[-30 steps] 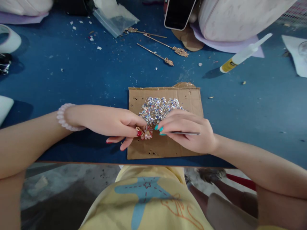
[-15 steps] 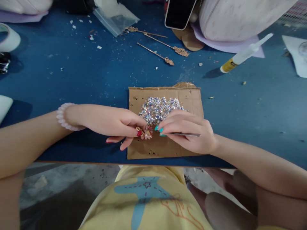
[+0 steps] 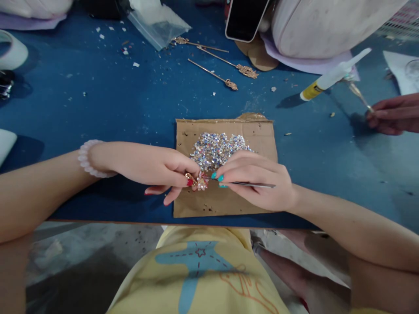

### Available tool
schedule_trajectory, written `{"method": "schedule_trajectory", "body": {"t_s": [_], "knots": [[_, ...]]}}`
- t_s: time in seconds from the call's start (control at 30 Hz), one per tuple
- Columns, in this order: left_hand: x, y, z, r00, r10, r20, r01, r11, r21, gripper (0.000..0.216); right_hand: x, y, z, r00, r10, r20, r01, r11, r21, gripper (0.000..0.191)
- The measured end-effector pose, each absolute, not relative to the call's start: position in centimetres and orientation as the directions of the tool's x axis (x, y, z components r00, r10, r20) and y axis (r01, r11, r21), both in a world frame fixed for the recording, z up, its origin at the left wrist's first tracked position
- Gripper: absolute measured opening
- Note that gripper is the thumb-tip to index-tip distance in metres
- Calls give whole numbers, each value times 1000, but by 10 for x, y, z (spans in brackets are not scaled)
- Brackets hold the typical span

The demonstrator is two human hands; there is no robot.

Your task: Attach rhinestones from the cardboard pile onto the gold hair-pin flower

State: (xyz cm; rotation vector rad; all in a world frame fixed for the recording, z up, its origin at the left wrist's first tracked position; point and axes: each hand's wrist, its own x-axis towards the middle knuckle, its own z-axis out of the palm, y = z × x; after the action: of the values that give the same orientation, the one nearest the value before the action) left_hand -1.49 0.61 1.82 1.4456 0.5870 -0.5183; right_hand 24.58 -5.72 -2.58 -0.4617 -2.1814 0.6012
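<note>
My left hand (image 3: 163,170) pinches a gold ornament with a pink jewelled flower (image 3: 202,180) between thumb and forefinger, over the near left part of a cardboard sheet (image 3: 229,203). My right hand (image 3: 258,176) is closed around metal tweezers (image 3: 250,185), whose tip points left and meets the flower's right side. Whether the tip holds a stone is too small to tell. Just beyond both hands, a pile of glittering rhinestones (image 3: 214,148) is spread on the cardboard.
Several gold hairpins (image 3: 231,83) lie at the back beside a plastic bag (image 3: 160,26). A phone (image 3: 245,19) leans there. On the right stands a tilted glue bottle (image 3: 316,89); another person's hand (image 3: 397,114) holds a thin ornament. A tape roll (image 3: 15,50) sits at left.
Another person's hand has come in from the right edge with a thin ornament. The flower has turned slightly in my left hand. My right hand has barely moved.
</note>
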Motion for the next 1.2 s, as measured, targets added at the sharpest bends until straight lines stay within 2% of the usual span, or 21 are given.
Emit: {"method": "schedule_trajectory", "body": {"t_s": [0.47, 0.6, 0.77, 1.0, 1.2], "knots": [[-16, 6, 19, 761, 16, -648, 645, 78, 760, 15, 249, -53, -24, -590, 520, 618, 124, 814, -567, 13], [-18, 7, 18, 771, 15, -636, 634, 75, 770, 17, 254, -45, -24, -485, 612, 625, 188, 771, -609, 18], [-16, 7, 19, 756, 15, -655, 654, 41, 755, 11, 263, -34, -26, -488, 712, 505, 308, 681, -664, 13], [-15, 7, 20, 746, 5, -666, 665, 38, 746, 10, 264, -32, -28, -641, 612, 463, 251, 737, -627, 9], [-17, 8, 19, 749, 0, -662, 661, 52, 748, 13, 263, -34, -26, -683, 581, 443, 257, 759, -598, 10]]}}
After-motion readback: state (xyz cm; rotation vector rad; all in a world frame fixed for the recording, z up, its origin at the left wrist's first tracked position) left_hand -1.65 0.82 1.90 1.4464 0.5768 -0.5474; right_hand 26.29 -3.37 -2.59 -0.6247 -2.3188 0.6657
